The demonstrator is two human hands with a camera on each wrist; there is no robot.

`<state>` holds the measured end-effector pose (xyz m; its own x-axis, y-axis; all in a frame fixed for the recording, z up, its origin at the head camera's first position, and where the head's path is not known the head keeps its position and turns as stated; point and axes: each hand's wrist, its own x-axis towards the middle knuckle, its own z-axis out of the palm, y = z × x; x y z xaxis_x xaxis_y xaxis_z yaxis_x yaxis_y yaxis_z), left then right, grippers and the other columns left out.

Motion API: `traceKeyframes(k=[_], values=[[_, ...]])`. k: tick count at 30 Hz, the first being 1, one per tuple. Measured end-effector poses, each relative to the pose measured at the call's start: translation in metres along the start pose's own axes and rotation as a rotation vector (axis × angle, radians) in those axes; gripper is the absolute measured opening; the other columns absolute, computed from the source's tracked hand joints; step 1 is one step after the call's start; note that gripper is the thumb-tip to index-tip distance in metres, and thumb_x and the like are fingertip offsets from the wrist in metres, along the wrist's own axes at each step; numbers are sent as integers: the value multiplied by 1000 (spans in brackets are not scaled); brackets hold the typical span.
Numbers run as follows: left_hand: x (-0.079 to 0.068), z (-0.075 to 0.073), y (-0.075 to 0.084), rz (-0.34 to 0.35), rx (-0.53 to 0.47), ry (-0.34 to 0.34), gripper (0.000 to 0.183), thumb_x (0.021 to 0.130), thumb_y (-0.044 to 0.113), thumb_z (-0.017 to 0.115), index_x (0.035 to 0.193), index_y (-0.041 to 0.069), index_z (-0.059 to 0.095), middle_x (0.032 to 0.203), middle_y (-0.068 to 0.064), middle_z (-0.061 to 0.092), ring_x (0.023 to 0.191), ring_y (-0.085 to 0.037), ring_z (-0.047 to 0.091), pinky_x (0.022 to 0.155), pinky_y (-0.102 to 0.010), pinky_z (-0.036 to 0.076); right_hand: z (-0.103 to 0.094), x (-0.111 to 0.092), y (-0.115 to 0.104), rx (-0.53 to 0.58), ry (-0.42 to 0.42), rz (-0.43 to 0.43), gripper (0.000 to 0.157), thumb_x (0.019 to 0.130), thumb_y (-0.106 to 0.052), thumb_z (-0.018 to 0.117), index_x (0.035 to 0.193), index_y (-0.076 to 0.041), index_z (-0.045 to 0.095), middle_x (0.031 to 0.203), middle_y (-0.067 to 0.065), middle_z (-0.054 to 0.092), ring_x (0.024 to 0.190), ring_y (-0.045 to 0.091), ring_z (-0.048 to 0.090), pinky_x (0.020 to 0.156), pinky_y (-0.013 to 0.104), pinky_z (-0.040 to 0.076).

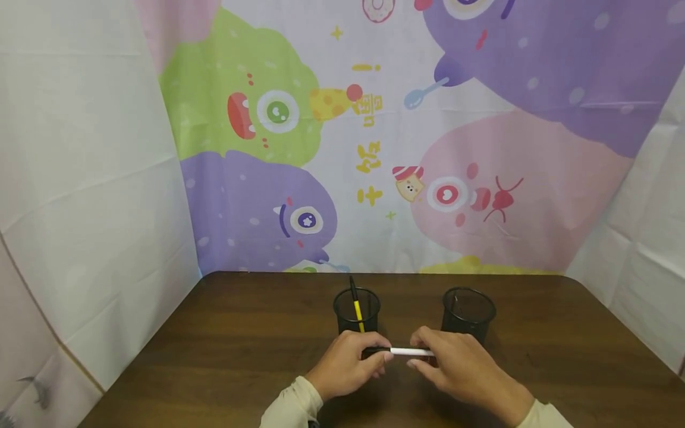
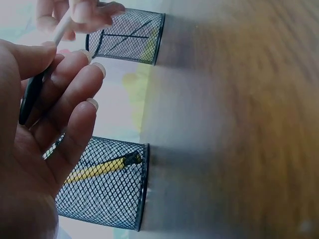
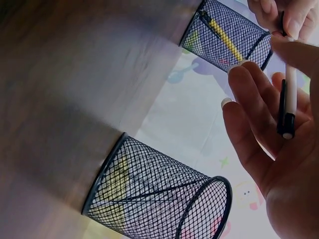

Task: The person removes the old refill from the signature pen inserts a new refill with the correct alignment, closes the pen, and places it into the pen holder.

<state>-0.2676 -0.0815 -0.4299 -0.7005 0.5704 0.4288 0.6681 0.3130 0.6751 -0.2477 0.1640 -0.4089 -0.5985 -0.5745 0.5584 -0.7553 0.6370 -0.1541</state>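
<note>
A pen [image 1: 404, 352] with a white barrel and a black end is held level above the table, between both hands. My left hand [image 1: 348, 359] pinches its black end between thumb and fingers. Around the white end curl the thumb and fingers of my right hand [image 1: 462, 362]; how firmly they touch it I cannot tell. In the right wrist view a black clip [image 3: 282, 102] shows at that end. Just behind the left hand stands a black mesh pen cup [image 1: 342, 324] with a yellow-and-black pen [image 1: 358, 312] leaning in it.
A second black mesh pen cup [image 1: 465, 327] stands upright behind the right hand. Thin dark lines show through its mesh in the wrist views; what they are I cannot tell. The brown wooden table [image 1: 230, 339] ends at a cartoon-printed cloth [image 1: 374, 238], with white cloth [image 1: 96, 148] at the sides.
</note>
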Motion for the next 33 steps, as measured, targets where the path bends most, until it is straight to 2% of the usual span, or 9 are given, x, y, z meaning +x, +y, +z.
traceKeyframes(k=[5,10,15,21,25,33], values=[[0,0,-1,-13,-8,9,13,99,23,66,102,12,72,72,13,67,61,4,63,57,-19,53,0,0,0,36,-34,43,20,95,-40,70,103,-23,65,85,-20,61,63,-5,51,54,19,45],[0,-1,0,-29,-24,4,15,99,24,66,103,10,72,73,13,67,62,4,63,56,-20,54,-1,0,0,20,-7,18,11,100,-32,64,97,-23,70,83,-22,58,65,-6,47,56,21,45],[2,0,0,-44,-40,4,16,98,25,67,102,10,72,73,11,68,61,2,64,57,-21,55,-1,0,0,-20,24,-13,9,99,-22,65,91,-22,69,79,-22,55,64,-6,45,55,21,44],[3,0,1,-68,-46,-4,17,97,25,68,102,10,73,74,7,69,62,0,65,58,-21,55,-2,0,0,2,2,6,11,100,-21,63,91,-21,69,79,-22,53,63,-6,44,55,21,43],[3,0,1,-72,-55,-8,18,97,26,68,102,9,73,75,4,71,62,0,65,58,-21,55,-1,-1,0,-4,19,-10,8,98,-20,66,90,-21,68,79,-22,52,63,-6,44,55,21,43],[1,0,-1,-58,-34,5,16,98,25,67,101,10,72,72,11,67,61,1,64,57,-21,55,2,-1,-1,-10,44,-39,8,95,-18,70,90,-23,65,78,-22,51,61,-6,42,54,18,41]])
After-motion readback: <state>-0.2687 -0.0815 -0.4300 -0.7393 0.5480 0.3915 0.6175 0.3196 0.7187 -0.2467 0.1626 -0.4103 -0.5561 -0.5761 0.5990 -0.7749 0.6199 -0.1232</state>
